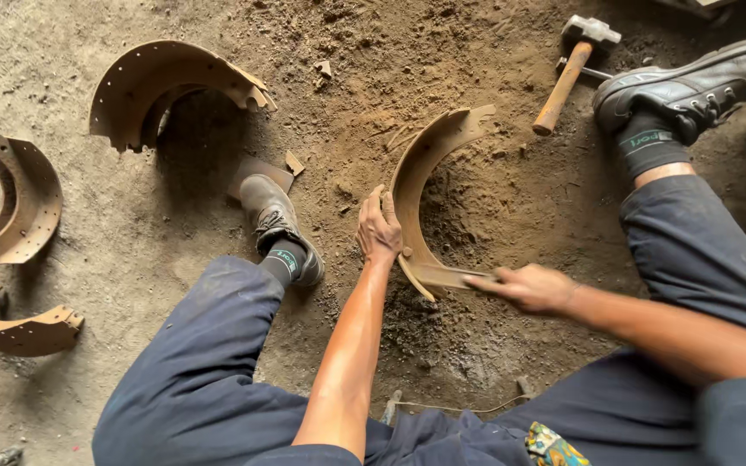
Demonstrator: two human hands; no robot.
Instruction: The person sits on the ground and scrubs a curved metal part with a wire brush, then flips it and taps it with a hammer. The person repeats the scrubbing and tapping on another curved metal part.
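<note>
A curved, rusty brown brake shoe (420,164) stands on edge on the dirt floor between my legs. My left hand (378,229) grips its outer curve near the lower part. My right hand (528,287) holds a flat metal tool (452,275) pressed against the shoe's lower end. I sit on the ground in dark blue trousers, my left boot (274,220) and right boot (692,86) planted on either side of the shoe.
A hammer (573,69) with a wooden handle lies at the upper right by my right boot. Three more brake shoes lie to the left: one arched (166,86), one at the edge (23,203), one lower (15,324). Small lining fragments (293,162) dot the dirt.
</note>
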